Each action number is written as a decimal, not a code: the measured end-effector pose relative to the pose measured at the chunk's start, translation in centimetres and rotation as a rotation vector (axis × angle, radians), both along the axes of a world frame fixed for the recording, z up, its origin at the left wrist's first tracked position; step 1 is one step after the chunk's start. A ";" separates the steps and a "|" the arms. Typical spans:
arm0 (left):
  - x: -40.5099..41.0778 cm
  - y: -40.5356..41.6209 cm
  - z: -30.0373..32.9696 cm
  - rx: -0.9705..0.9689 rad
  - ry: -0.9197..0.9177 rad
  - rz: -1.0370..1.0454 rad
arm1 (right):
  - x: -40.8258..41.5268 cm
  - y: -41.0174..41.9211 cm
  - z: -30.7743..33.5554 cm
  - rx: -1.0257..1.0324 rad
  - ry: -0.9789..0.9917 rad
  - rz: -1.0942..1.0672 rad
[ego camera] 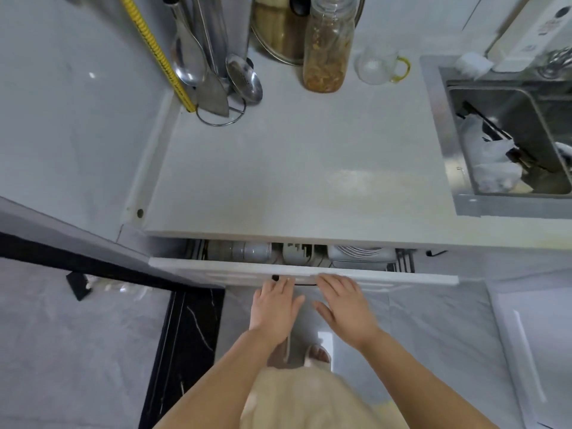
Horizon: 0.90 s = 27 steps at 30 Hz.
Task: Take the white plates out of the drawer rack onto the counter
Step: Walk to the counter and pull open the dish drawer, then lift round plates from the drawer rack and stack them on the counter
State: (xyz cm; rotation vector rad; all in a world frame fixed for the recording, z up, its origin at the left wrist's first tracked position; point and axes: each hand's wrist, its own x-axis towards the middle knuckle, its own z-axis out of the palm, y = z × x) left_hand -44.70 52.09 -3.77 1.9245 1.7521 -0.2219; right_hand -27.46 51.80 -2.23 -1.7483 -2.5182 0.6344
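Counter (297,168) lies bare above drawer (303,272), open only a crack; white plates (360,251) stand on edge in its rack at right, faces probably toward the sides, mostly hidden; left hand (274,308) and right hand (343,305) rest fingers spread at the dark handle (305,284), gripping nothing; pull evenly, straight outward, both hands level.

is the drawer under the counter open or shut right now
Partly open. The drawer front stands out from the counter edge, leaving a narrow gap showing white plates in the rack. Both hands are at its handle.
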 end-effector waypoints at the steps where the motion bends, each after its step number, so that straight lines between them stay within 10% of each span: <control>1: 0.3 -0.3 0.4 0.035 -0.021 0.035 | 0.4 -0.2 0.2 0.071 0.011 -0.028; 27: 0.0 -7.7 1.3 -0.035 -0.093 0.013 | 1.0 -9.6 -0.1 -0.245 -0.049 -0.581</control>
